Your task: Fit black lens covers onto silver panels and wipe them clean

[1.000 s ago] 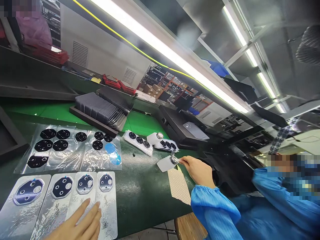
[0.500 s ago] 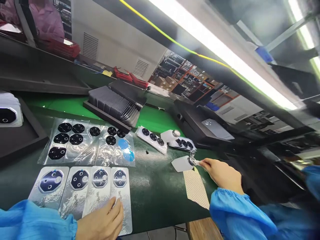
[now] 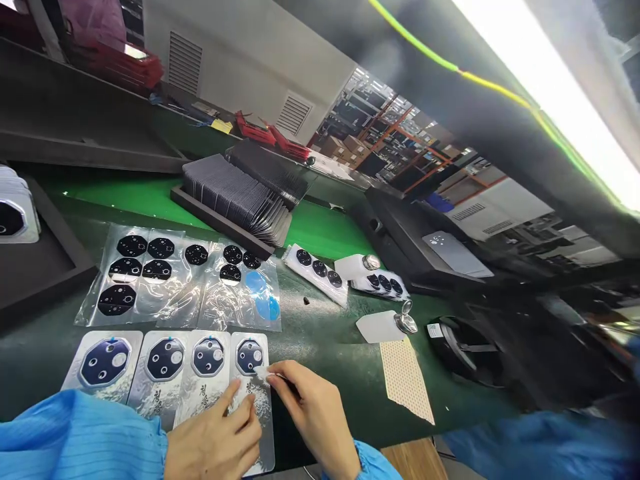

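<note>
Four silver phone back covers lie side by side; the rightmost cover (image 3: 261, 427) has a dark octagonal camera panel (image 3: 249, 357) near its top. My left hand (image 3: 220, 433) rests on the two right-hand covers, its fingers apart and slightly bent. Between the thumb and fingers of my right hand (image 3: 315, 407) is pinched a small white wipe (image 3: 262, 373), touching the lower right edge of that octagonal panel. Further right, a white pump bottle (image 3: 379, 327) lies in view with its metal lid flipped up, beside a dotted beige sheet (image 3: 407, 380).
Behind the covers are clear plastic sheets (image 3: 170, 300) with black octagonal stickers. A black tray (image 3: 220, 220) holds a stack of dark plates. A second white bottle (image 3: 350, 266) stands between bagged stickers (image 3: 316, 275). A roll of black tape (image 3: 467, 350) lies right.
My right hand has moved left from the open bottle's metal top to the rightmost cover, with the wipe. My left hand stays on the covers; the view has shifted slightly.
</note>
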`<state>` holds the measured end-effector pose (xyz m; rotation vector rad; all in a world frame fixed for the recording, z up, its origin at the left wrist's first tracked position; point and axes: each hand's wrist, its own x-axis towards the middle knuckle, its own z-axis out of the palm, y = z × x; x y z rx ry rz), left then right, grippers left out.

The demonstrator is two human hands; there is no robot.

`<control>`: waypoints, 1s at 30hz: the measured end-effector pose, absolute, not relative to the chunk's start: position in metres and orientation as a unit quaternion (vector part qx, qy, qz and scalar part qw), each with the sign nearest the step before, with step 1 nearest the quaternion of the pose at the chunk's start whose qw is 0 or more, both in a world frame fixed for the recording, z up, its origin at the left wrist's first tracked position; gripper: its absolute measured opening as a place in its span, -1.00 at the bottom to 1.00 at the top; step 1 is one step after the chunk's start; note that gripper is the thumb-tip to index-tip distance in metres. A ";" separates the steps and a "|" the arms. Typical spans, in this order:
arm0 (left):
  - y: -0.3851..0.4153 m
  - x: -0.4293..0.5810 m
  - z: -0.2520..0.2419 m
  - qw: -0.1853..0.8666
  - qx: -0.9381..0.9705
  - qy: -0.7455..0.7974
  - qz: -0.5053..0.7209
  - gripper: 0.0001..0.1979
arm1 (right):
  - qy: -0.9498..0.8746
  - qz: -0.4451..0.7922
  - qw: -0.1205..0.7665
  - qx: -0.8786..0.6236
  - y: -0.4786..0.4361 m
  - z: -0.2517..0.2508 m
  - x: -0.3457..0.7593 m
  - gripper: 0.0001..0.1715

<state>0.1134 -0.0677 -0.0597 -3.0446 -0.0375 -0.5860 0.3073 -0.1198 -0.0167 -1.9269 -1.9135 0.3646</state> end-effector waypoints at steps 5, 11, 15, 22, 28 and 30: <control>-0.068 0.114 -0.057 0.015 -0.984 -0.010 -0.178 -0.60 | -0.700 0.062 0.167 -0.692 -0.123 -0.027 0.304 -0.59; -0.069 0.114 -0.057 0.004 -0.985 -0.008 -0.174 -0.64 | -0.734 -0.018 0.118 -0.668 -0.121 -0.024 0.300 -0.53; -0.070 0.115 -0.061 0.001 -0.985 -0.008 -0.173 -0.65 | -0.739 -0.055 0.101 -0.664 -0.121 -0.023 0.295 -0.51; -0.070 0.115 -0.064 -0.005 -0.986 -0.009 -0.165 -0.65 | -0.740 -0.061 0.095 -0.663 -0.123 -0.022 0.294 -0.55; -0.071 0.115 -0.066 -0.003 -0.986 -0.005 -0.164 -0.67 | -0.737 -0.059 0.089 -0.668 -0.124 -0.024 0.293 -0.56; -0.070 0.114 -0.063 -0.002 -0.987 -0.005 -0.161 -0.66 | -0.735 -0.063 0.090 -0.669 -0.125 -0.024 0.292 -0.56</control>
